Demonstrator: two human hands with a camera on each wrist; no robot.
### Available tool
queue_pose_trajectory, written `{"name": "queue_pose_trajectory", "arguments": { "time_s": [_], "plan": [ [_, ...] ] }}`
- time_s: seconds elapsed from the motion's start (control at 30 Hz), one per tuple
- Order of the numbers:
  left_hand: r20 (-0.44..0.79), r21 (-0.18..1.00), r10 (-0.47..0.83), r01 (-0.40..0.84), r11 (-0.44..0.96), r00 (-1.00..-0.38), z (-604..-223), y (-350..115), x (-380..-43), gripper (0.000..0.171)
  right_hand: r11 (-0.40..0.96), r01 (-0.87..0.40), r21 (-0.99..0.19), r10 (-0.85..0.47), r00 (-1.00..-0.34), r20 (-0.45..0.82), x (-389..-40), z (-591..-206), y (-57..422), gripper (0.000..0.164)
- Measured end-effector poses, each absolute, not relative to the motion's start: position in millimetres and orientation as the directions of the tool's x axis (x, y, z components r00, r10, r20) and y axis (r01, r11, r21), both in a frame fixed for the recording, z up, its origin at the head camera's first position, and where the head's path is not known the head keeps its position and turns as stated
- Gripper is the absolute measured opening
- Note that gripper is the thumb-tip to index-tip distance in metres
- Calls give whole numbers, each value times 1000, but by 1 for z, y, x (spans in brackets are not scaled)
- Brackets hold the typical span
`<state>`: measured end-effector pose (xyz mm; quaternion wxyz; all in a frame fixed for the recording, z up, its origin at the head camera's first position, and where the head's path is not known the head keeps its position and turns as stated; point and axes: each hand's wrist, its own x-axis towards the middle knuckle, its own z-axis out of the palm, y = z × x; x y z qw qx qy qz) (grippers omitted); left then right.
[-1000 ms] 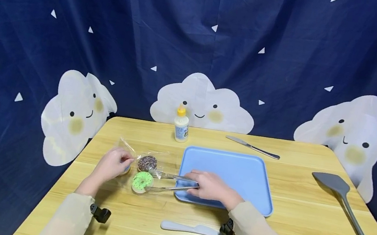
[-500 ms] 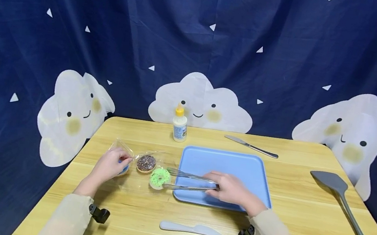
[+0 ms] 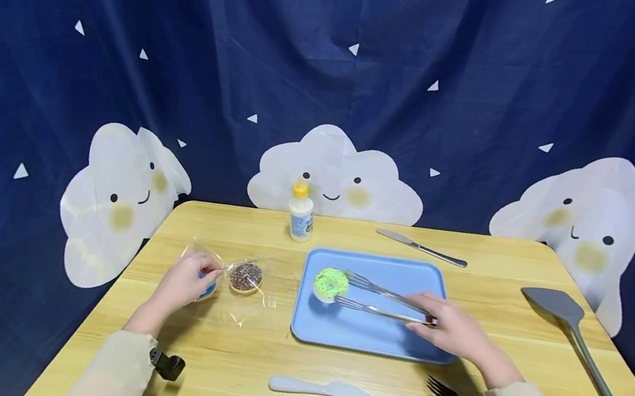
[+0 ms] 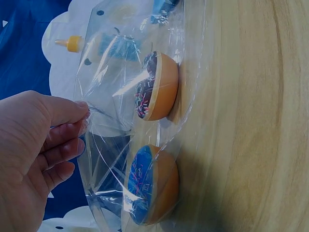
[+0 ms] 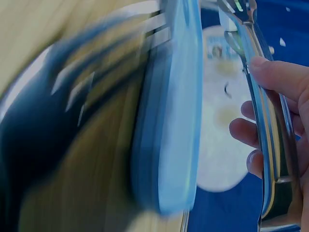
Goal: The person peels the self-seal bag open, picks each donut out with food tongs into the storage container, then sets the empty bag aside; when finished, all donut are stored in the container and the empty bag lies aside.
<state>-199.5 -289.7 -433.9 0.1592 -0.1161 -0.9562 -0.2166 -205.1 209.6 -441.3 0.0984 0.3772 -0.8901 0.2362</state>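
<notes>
My left hand (image 3: 184, 281) pinches the upper edge of a clear plastic bag (image 4: 108, 121) between thumb and fingers. Inside the bag lie a chocolate donut with sprinkles (image 3: 246, 278) and a blue-iced donut (image 4: 142, 179); the hand partly covers the blue one in the head view. My right hand (image 3: 449, 326) grips metal tongs (image 3: 386, 293), thumb on one arm and fingers on the other. A green-iced donut (image 3: 326, 281) sits at the tongs' tips, over the left part of the blue tray (image 3: 357, 339). A shadow shows below it on the tray.
A yellow-capped bottle (image 3: 301, 218) stands behind the bag. A table knife (image 3: 422, 247) lies behind the tray, a white plastic knife (image 3: 321, 388) in front. Under the right wrist is a black fork (image 3: 445, 392). A long spatula (image 3: 593, 363) lies along the right side.
The right hand and tongs have moved right, carrying the green donut out of the bag and over the tray. The left hand stays at the bag's edge.
</notes>
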Motion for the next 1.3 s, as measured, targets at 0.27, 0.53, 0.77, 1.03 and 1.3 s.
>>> {"name": "queue_pose_trajectory", "arguments": {
  "time_s": [0.27,0.53,0.77,1.03,1.3],
  "plan": [
    [352,378,149,286,880,-924,-433,-289,-199,5,673,-658,-339,-543,-750,377,-194,-439,255,44],
    [354,374,158,294,880,-922,-434,-288,-199,5,735,-616,-284,-486,-770,413,-181,-443,294,44],
    [332,375,160,285,882,-930,-435,-290,-200,8,798,-550,-247,-430,-806,407,-172,-450,320,44],
    [344,370,163,293,882,-925,-435,-289,-200,5,830,-525,-189,-422,-812,403,-166,-456,332,47],
    [341,373,163,292,881,-926,-436,-288,-201,5,833,-529,-163,-430,-804,410,-165,-463,336,47]
  ]
}}
